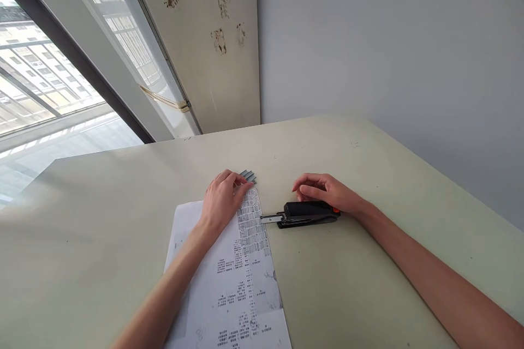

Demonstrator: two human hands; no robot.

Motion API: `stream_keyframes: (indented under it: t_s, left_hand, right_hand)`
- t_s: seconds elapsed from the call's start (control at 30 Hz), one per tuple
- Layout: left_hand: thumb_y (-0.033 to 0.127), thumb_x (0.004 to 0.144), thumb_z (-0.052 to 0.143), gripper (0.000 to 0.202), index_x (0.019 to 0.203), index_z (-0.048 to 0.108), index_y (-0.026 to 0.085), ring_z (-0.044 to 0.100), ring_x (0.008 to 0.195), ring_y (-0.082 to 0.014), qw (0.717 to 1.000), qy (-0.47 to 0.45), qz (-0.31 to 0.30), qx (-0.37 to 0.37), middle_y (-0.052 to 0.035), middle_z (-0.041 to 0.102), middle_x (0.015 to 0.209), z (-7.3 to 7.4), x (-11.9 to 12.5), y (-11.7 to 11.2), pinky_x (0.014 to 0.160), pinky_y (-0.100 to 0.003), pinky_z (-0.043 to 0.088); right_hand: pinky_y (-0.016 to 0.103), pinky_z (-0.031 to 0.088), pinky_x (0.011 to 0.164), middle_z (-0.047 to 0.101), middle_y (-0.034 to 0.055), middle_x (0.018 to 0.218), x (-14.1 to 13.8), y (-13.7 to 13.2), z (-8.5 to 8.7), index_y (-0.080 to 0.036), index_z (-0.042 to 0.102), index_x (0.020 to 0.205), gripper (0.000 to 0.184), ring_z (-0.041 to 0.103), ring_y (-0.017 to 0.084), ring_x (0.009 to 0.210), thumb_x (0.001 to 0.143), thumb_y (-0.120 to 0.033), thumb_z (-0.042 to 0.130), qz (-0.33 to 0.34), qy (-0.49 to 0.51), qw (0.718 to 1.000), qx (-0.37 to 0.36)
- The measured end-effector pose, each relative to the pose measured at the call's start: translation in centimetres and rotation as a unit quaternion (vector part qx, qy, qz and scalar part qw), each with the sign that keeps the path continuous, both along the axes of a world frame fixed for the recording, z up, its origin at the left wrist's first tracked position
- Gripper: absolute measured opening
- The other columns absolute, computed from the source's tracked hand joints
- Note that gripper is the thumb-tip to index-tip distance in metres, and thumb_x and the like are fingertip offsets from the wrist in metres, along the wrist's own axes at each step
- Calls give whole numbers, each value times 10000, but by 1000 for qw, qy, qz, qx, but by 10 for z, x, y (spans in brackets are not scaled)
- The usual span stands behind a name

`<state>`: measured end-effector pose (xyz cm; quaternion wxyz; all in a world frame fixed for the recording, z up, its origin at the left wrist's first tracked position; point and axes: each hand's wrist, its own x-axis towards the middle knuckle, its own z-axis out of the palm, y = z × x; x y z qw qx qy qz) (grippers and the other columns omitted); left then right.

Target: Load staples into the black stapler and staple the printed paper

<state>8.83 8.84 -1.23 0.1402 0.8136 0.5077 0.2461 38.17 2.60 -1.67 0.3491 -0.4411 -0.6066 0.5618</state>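
My left hand (223, 199) rests over the top of the printed papers (229, 289). Its thumb and forefinger close at the near edge of several grey staple strips (248, 175), which lie just past the papers. The fingertips partly cover the strips. To the right a black stapler (309, 212) lies on its side, its metal staple channel (271, 218) sticking out to the left as far as the papers' edge. My right hand (321, 188) lies just behind the stapler, fingers loosely curled and holding nothing, the wrist beside the stapler's red-marked end.
A pale green table (347, 283) carries everything. Its far edge meets a grey wall (388, 38) and a stained cream panel (216, 82). At the left is a window with a handle (167, 99) on its frame.
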Motion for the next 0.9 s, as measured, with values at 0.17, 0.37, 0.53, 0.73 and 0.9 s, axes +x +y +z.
stream_keyframes:
  t_s: [0.17, 0.37, 0.53, 0.73, 0.9]
  left_hand:
    - [442, 1090, 450, 327, 965, 657, 222, 655, 729, -189, 1000, -12, -4, 0, -41, 738, 968, 8, -3, -16, 673, -328, 493]
    - [396, 1083, 491, 233, 1121, 658, 239, 669, 803, -186, 1000, -7, -26, 16, -35, 689, 1035, 4, -8, -26, 714, -325, 515]
    - [387, 1055, 559, 201, 1137, 687, 255, 654, 971, -220, 998, 6, -60, 28, -58, 619, 1148, -7, -12, -23, 863, -382, 548]
    - [378, 1024, 627, 160, 970, 633, 227, 600, 1097, -257, 997, -10, -55, 60, -65, 619, 1148, -10, -15, -23, 990, -444, 507]
    - [424, 1071, 533, 196, 1004, 591, 248, 614, 687, -163, 993, -91, -56, -40, 23, 667, 802, 12, -11, -34, 683, -305, 516]
  right_hand:
    - [311, 460, 717, 680, 20, 856, -1, 0, 1, -224, 718, 1027, 355, 568, 168, 755, 970, -571, 666, -5, 1, 1000, -4]
    - [319, 461, 724, 692, 22, 875, -2, -2, 1, -230, 719, 1025, 343, 574, 172, 762, 970, -565, 667, -8, -3, 1000, -8]
    - [333, 484, 768, 702, 32, 899, -2, -2, 1, -226, 724, 1034, 338, 606, 186, 800, 963, -554, 680, -15, 2, 1000, -15]
    - [323, 477, 746, 705, 29, 901, -2, -3, 2, -237, 724, 1031, 325, 583, 175, 773, 965, -552, 678, -15, -8, 1000, -14]
    - [330, 484, 750, 706, 39, 910, -2, -2, 1, -232, 721, 1037, 343, 592, 186, 787, 960, -563, 675, -14, -18, 1000, -11]
